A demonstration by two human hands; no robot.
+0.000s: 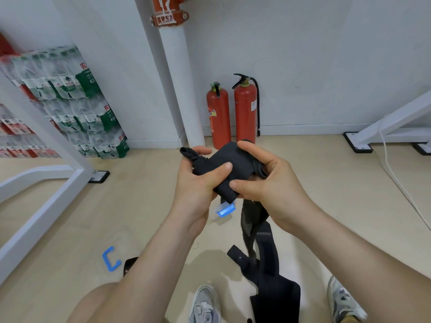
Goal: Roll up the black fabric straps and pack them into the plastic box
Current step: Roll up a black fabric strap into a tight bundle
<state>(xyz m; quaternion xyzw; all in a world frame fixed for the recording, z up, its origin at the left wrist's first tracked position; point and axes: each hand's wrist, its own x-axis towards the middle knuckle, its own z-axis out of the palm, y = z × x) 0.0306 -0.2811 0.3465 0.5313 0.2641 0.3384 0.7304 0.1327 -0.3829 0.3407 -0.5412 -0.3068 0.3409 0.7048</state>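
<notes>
Head view, catalogued left to right. Stacked shrink-wrapped packs of green-labelled water bottles (pixel 77 101) stand against the wall. A blue C-shaped plastic piece (pixel 111 259) lies on the beige floor (pixel 338 183). Our left hand (pixel 196 183) has its fingers curled behind and its thumb pressed on the partly rolled black fabric strap (pixel 235 159), which we hold in the air. Two red fire extinguishers (pixel 219 115) stand behind. Our right hand (pixel 270 180) has its fingers and thumb pinching the roll's right end. The strap's loose tail hangs to the floor beside our grey shoes (pixel 205 304).

Both hands, left (pixel 198 183) and right (pixel 268 180), grip a rolled black strap (pixel 235 164).
</notes>
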